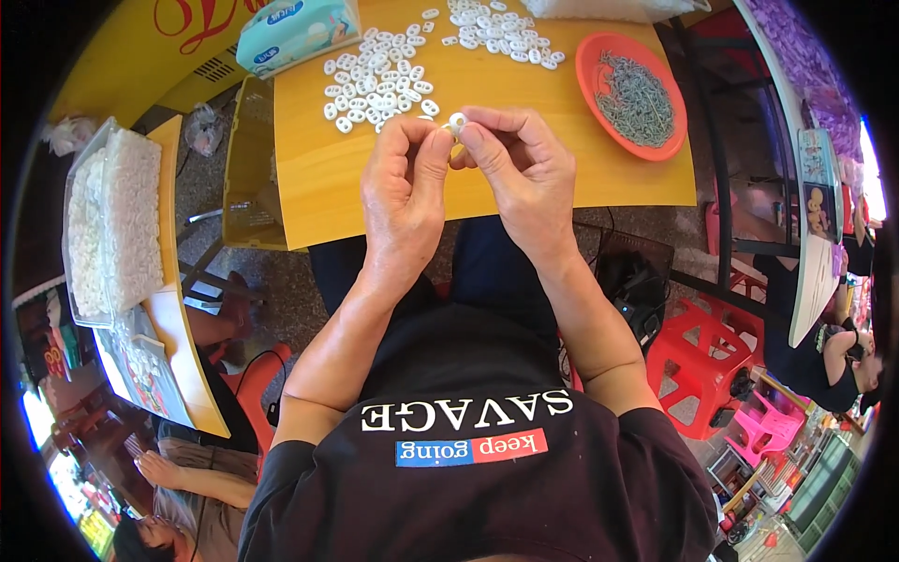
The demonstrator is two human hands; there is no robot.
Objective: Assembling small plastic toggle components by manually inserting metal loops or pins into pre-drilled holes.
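Note:
A small white plastic piece [457, 121] sits between my fingertips, above the near part of the yellow tabletop [346, 187]. The thumb and forefinger of my left hand [407, 183] pinch at its left side. From the right, the thumb and fingers of my right hand [524, 173] close on it too. My fingers hide whatever else may be held there. Just beyond my left hand lies a loose pile of white oval pieces with two holes [379, 80]. Right of my hands stands an orange-red bowl [585, 80] filled with grey metal screws [637, 103].
A second group of white pieces [506, 36] lies farther back. A tissue pack [295, 36] rests at the far left edge. On a side table at left is a clear box of white pieces [117, 220]. Red stools [702, 361] stand at right; other people sit on both sides.

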